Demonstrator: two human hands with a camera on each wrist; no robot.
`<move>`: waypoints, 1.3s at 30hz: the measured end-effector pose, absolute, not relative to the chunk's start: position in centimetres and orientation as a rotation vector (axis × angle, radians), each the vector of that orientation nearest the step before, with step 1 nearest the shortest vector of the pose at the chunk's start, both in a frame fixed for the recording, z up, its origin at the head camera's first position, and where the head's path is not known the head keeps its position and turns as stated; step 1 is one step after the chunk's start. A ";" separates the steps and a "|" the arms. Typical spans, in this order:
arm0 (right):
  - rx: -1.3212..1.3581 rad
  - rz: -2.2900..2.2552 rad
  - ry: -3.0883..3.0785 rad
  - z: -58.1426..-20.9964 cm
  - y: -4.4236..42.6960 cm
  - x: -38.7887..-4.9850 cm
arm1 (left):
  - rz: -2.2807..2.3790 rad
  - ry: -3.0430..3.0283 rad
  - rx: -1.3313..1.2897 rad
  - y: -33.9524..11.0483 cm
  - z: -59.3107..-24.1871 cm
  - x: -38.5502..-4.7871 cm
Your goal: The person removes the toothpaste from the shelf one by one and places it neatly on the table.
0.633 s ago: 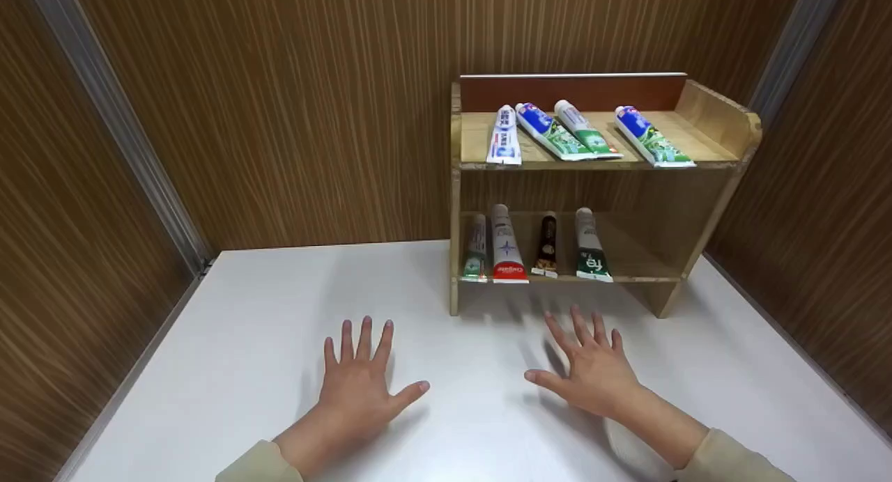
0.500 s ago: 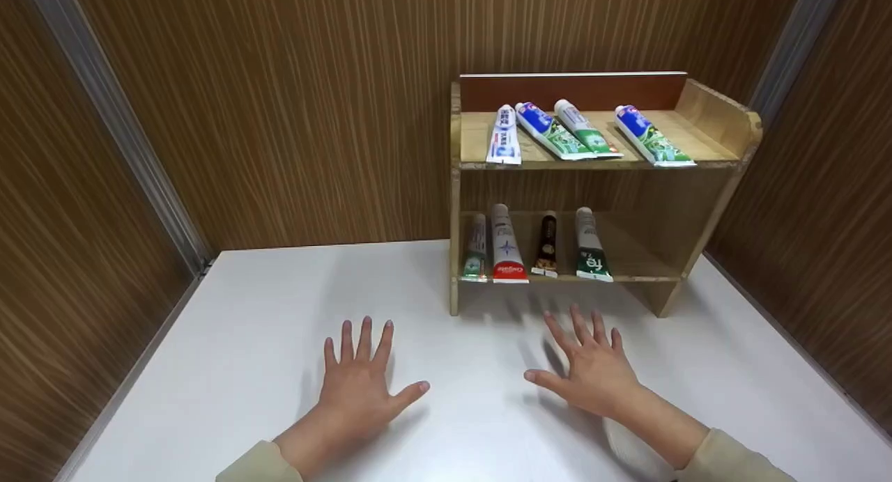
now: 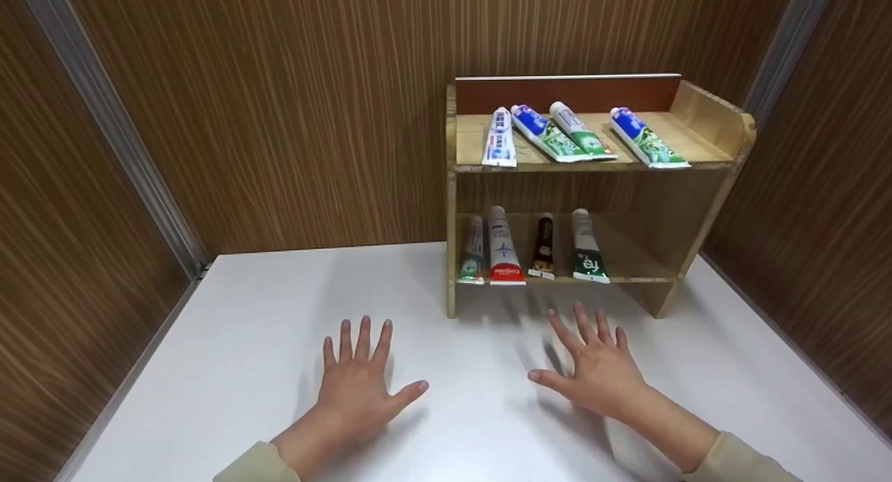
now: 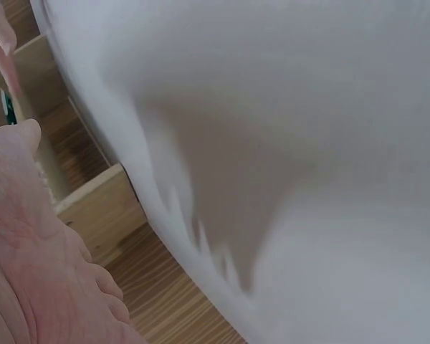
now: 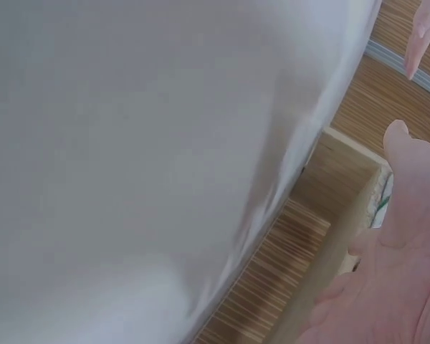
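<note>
My left hand [image 3: 359,391] hovers palm down over the white table, fingers spread and straight, holding nothing. To the right, my right hand [image 3: 603,370] is spread likewise in front of the wooden shelf [image 3: 557,166], also without anything in it. On the lower board lie a small green-and-white toothpaste tube [image 3: 473,249], a red-and-white Colgate tube [image 3: 503,249], a small dark tube [image 3: 543,244] and a white-and-green tube [image 3: 588,249]. The upper board bears a white-and-blue tube [image 3: 500,137], two blue-and-green tubes, one on the right [image 3: 648,139], and a white-and-green tube [image 3: 582,130].
The white table [image 3: 244,329] spreads beneath both hands. Wood-grain panels close it in at the back [image 3: 279,120], left and right. The shelf stands at the back right, its side boards resting on the table.
The head view has shifted slightly, so the shelf appears a little further left and lower. My right hand sits slightly further right in view; the left hand is nearly unmoved.
</note>
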State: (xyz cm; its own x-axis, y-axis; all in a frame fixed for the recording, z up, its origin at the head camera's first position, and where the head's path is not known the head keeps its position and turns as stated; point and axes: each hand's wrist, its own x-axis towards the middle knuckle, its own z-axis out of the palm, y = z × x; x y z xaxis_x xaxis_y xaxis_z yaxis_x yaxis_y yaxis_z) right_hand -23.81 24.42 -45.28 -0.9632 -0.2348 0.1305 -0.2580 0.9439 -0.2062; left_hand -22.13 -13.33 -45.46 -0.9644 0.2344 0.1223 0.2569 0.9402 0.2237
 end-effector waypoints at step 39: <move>0.307 0.201 -2.824 -29.0 30.8 -23.9 | -0.054 -2.879 -0.501 -7.4 -26.9 -27.5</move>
State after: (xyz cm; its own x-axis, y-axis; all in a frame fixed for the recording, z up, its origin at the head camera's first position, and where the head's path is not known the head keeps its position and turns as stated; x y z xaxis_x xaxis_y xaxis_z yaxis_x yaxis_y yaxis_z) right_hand -23.93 30.80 -29.04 -0.9343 -0.1890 0.3022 -0.2299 0.9674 -0.1058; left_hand -27.49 -7.43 -26.91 -0.9179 0.3299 0.2203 0.3379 0.9412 -0.0014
